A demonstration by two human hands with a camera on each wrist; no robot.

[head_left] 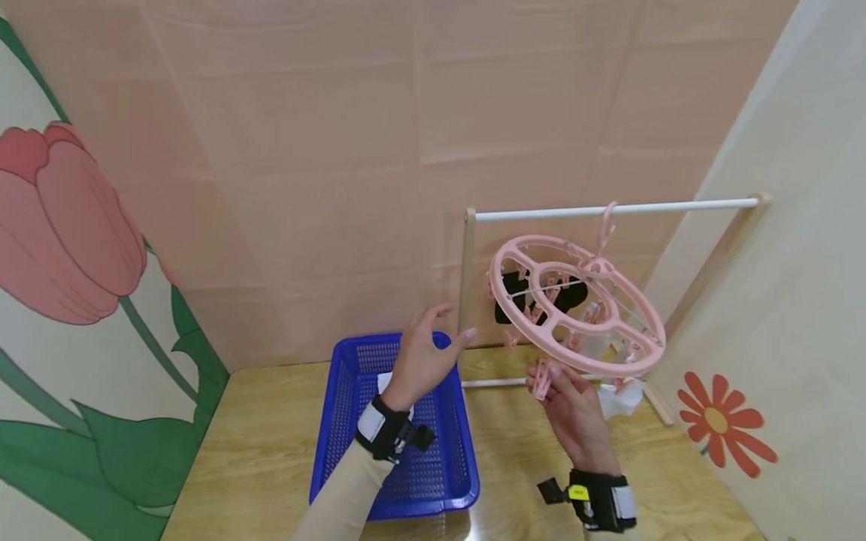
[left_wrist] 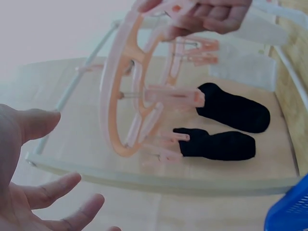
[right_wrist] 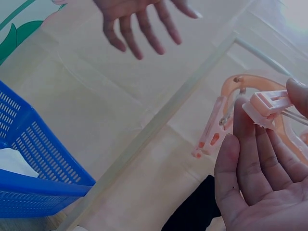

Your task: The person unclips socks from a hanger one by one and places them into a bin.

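1. Right hand (head_left: 575, 409) fingers pinch a pink clothespin (head_left: 541, 379) at the round peg hanger's (head_left: 575, 304) six-o'clock rim; squeeze it fully open.
2. Left hand (head_left: 422, 361), fingers apart and holding nothing, hovers at nine o'clock over the blue basket (head_left: 395, 443); it should steady the tilted ring.

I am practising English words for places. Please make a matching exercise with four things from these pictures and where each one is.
Things:
1. round peg hanger
2. black socks
3. blue basket
4. right hand

Places:
A. on the table, under the left hand
B. hooked on the white rail
C. clipped in the hanger's pegs
D. holding a pink peg at the hanger's lower edge

Pairs: 1-B, 2-C, 3-A, 4-D
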